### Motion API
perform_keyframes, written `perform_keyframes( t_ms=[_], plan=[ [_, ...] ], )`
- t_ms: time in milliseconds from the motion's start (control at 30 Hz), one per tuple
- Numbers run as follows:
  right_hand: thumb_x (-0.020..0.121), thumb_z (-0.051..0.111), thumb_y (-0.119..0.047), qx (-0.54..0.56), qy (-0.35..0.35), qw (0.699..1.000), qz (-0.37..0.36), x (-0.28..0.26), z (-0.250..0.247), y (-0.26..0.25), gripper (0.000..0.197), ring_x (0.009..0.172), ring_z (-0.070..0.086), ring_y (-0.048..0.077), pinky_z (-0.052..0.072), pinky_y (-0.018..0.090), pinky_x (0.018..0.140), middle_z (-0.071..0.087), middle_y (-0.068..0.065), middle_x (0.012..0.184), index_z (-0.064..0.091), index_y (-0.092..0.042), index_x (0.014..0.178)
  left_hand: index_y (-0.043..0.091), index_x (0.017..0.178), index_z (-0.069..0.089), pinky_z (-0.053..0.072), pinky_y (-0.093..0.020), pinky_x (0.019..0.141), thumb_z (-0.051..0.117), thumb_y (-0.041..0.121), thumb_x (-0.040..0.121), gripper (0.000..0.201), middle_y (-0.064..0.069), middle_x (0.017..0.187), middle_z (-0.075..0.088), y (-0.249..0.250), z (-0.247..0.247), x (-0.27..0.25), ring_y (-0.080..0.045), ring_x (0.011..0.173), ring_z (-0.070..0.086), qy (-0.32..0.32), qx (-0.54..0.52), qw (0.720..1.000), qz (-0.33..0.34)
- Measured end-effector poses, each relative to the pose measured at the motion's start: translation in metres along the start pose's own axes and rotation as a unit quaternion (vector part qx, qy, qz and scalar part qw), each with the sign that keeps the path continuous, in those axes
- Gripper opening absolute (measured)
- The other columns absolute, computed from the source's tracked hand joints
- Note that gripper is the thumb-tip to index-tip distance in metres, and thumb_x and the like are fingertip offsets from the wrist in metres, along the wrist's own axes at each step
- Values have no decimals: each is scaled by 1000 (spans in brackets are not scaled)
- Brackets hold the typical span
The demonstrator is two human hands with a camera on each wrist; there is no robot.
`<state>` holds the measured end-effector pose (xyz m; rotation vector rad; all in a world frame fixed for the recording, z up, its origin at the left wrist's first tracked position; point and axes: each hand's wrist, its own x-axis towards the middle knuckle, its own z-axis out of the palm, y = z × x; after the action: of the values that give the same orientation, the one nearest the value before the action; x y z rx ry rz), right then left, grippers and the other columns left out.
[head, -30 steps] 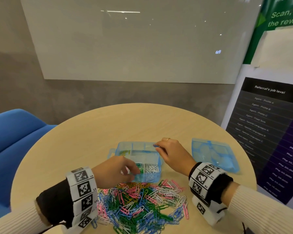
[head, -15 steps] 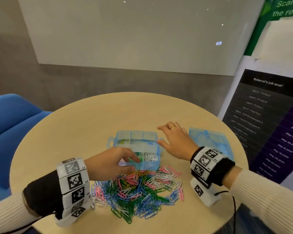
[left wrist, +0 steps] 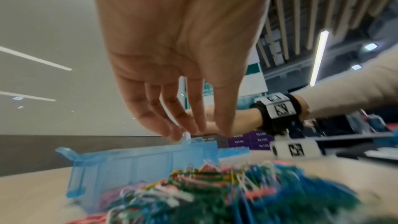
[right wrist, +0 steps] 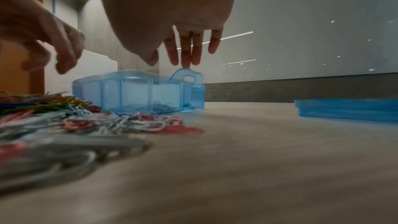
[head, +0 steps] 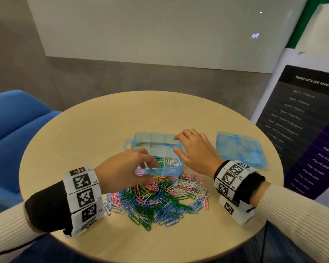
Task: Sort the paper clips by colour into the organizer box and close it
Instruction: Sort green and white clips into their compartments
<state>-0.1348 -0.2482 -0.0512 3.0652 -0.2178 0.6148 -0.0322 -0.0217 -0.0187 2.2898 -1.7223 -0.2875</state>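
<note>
Box (head: 158,168) — open beside the clip pile (head: 156,198), so each drop is short. My left hand (head: 122,168), fingers loosely curled over its near edge; pinch unclear. My right hand (head: 196,152), fingers spread at its right side. Lid (head: 239,149) — right of box, awaiting closing.

Left hand (head: 122,168) palm down, fingers (left wrist: 172,122) hanging loosely curled with tips close together, nothing visibly held, right hand (head: 196,150) palm down with fingers (right wrist: 186,52) straight and spread, ring on one finger, marker bands on both wrists
</note>
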Motion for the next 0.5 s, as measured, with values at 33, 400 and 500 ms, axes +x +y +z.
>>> perform_keyframes(
  t_ms=[33, 400, 500],
  plan=[
    [99, 44, -40, 8, 2, 1000, -8, 0, 1, 0, 34, 112, 50, 19, 35, 36, 93, 57, -1, 118, 55, -18, 122, 42, 122, 54, 41, -14, 74, 66, 50, 85, 40, 22, 111, 47, 2, 1, -3, 1, 98, 50, -14, 26, 1000, -3],
    [98, 48, -33, 100, -3, 995, -16, 2, 5, 3, 23, 102, 53, 16, 36, 36, 88, 59, -4, 105, 57, -18, 112, 45, 125, 53, 42, -26, 67, 64, 64, 78, 52, 21, 113, 51, 32, 15, -8, 1, 83, 46, -86, 89, 990, 70],
    [97, 50, -31, 111, -5, 994, -17, 1, 6, 5, 21, 101, 54, 16, 39, 38, 87, 60, -4, 103, 57, -17, 112, 44, 133, 44, 41, -27, 69, 67, 65, 75, 66, 18, 130, 41, 45, 26, -1, -8, 93, 51, -120, 119, 981, 91]
  ],
)
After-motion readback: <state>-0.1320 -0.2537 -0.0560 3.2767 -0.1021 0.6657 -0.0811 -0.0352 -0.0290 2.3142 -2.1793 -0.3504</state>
